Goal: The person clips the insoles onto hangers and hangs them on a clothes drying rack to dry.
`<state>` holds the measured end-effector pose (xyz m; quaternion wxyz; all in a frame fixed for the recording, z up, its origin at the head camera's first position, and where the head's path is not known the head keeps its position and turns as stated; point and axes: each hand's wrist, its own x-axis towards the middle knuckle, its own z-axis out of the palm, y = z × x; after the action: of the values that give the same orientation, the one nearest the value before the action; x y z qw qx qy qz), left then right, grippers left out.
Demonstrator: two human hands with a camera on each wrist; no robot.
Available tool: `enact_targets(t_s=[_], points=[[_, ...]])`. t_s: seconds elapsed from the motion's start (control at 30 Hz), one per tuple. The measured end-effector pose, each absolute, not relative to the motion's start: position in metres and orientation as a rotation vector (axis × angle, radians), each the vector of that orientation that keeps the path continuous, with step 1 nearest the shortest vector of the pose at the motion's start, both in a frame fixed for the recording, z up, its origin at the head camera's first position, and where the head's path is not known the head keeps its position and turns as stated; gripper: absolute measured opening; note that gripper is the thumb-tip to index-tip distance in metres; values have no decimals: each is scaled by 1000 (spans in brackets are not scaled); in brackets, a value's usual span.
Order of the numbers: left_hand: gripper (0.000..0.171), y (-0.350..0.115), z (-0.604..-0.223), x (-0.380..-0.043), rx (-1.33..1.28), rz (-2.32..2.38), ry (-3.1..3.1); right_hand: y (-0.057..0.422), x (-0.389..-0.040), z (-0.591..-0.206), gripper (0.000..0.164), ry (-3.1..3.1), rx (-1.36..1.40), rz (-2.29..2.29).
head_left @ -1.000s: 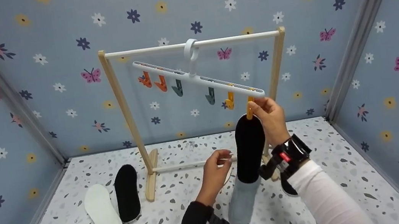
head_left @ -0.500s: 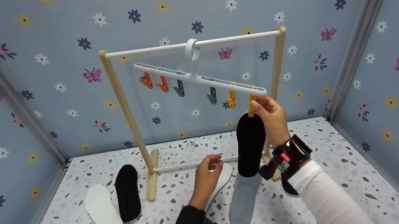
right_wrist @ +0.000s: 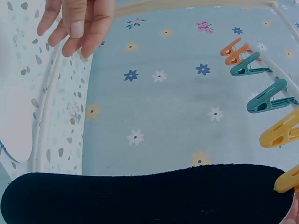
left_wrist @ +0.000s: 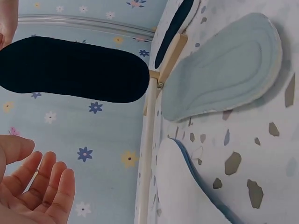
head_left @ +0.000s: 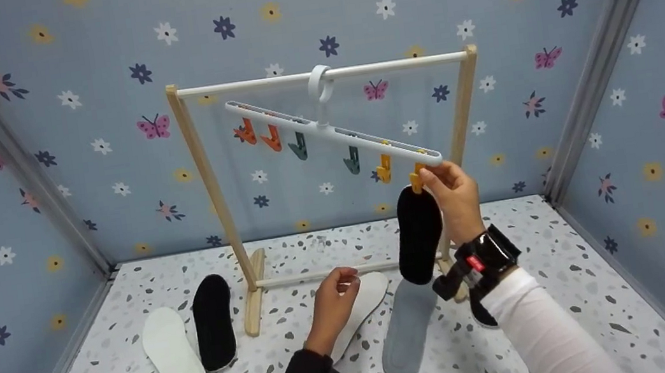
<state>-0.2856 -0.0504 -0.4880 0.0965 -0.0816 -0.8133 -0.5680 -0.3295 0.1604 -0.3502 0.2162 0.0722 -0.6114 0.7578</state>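
Note:
A white hanger (head_left: 291, 118) with orange, green and yellow clips hangs tilted from the rack's bar, its right end low. My right hand (head_left: 457, 199) is at that end, thumb and fingers pinching the last yellow clip (head_left: 416, 179). The clip bites the top of a black insole (head_left: 419, 236), which dangles upright above the tabletop. In the right wrist view the insole (right_wrist: 154, 198) spans the bottom, and only a bit of my fingers shows. My left hand (head_left: 334, 308) hovers lower left of it, fingers loosely curled, holding nothing. Behind the left hand lies a white insole (head_left: 368, 297).
A grey insole (head_left: 407, 337) lies below the hanging one. At left lie a white insole (head_left: 171, 355) and a black insole (head_left: 214, 324). Another dark insole (head_left: 482, 311) is partly hidden by my right wrist. The wooden rack's post (head_left: 209, 190) stands at left.
My left hand has drawn back left and down, away from the hanging insole, uncovering the white one. The black insole and its clip have turned slightly; my right hand has barely moved.

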Motion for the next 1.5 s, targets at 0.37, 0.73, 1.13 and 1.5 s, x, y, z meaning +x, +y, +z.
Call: enact_targets(t_s=[0.37, 0.73, 1.13, 1.5], points=[[18, -61, -499, -282, -266, -1663, -2437, 161, -329, -353, 22, -1668, 165, 2097], [19, -75, -509, -284, -262, -1537, -2493, 171, -325, -363, 31, -1634, 116, 2116], [22, -82, -521, -284, -259, -1087, -2603, 184, -319, -378, 34, -1647, 86, 2116], [26, -80, -533, -285, -211, -920, -2720, 185, -315, -391, 21, -1586, 28, 2118]])
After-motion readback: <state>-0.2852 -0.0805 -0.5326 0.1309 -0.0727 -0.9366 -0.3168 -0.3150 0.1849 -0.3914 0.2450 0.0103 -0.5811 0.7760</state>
